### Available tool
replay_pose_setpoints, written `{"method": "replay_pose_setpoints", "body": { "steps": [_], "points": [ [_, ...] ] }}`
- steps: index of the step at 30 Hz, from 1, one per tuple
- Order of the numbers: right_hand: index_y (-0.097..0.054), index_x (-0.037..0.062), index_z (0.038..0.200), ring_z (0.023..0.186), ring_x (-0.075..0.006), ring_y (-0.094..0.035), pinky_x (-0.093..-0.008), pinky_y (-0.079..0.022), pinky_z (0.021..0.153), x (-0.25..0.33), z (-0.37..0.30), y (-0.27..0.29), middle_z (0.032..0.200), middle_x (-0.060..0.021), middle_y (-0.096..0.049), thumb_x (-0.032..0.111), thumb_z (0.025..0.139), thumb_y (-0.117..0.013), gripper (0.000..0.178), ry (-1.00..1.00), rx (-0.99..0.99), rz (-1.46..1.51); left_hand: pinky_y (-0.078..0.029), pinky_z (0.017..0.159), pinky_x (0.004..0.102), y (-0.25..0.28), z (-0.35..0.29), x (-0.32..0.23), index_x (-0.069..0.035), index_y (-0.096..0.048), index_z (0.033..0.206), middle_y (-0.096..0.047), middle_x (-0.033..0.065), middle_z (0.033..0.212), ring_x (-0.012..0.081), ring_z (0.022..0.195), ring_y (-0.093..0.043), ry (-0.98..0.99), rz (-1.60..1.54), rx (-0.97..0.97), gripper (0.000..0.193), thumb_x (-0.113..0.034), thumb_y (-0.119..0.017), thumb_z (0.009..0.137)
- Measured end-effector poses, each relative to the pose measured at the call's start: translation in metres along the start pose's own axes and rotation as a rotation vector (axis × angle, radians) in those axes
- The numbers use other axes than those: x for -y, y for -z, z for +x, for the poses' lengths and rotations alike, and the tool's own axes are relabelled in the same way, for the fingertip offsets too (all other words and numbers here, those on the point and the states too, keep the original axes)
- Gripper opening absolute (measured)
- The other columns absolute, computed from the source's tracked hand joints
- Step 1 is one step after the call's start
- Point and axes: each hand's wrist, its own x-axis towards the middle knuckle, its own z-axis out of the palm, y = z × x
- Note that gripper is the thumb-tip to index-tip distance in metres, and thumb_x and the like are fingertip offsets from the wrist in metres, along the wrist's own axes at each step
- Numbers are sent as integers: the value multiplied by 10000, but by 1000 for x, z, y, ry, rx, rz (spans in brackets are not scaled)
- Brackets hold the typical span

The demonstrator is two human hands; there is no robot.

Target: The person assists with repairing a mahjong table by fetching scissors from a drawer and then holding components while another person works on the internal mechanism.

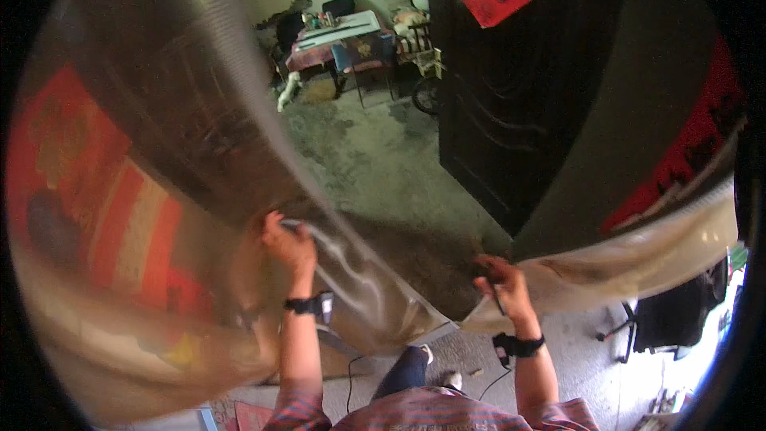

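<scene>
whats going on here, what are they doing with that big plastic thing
A person stands in a doorway holding a large translucent plastic sheet spread out in front of them. The left hand grips one part of its edge and the right hand pinches another, so it hangs between them. Past it stand a dark door and a cluttered table.

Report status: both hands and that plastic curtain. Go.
Left hand gripping the edge of the clear plastic curtain. Right hand gripping the other curtain panel. Doorway gap between them; dark door stands open beyond.
</scene>
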Motion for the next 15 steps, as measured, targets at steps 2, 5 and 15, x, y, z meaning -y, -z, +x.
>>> {"method": "replay_pose_setpoints", "body": {
  "steps": [2, 5, 15],
  "points": [
    [-601, 1, 1147, 821, -99, -564, -266, -478, 724, -23, 30, 24, 961, -44, -649, 133, 827, -706, 362, -36, -222, -24, -306, 979, 436, 22, 30, 45, -1, -409, 1241, -488, 155, 1164, 324, 1122, -429, 86, -53, -158, 602, -51, -693, 713],
    [-565, 5, 1206, 665, -95, -551, -240, -418, 572, -79, 81, 82, 866, -39, -645, 189, 914, -543, 346, 407, -587, -179, -270, 1019, 407, 48, 67, 74, 12, -379, 1277, -445, 162, 1203, 309, 1146, -407, 58, -74, -264, 580, -44, -651, 768],
    [-543, 61, 1157, 457, -126, -439, -302, -421, 490, -83, 434, -17, 628, -35, -519, 311, 971, -449, 326, 39, -558, 828, -301, 1016, 409, 40, 105, 107, 15, -304, 1335, -435, 183, 1270, 291, 1166, -409, 311, 130, -403, 515, -122, -557, 908]
  ]
}}
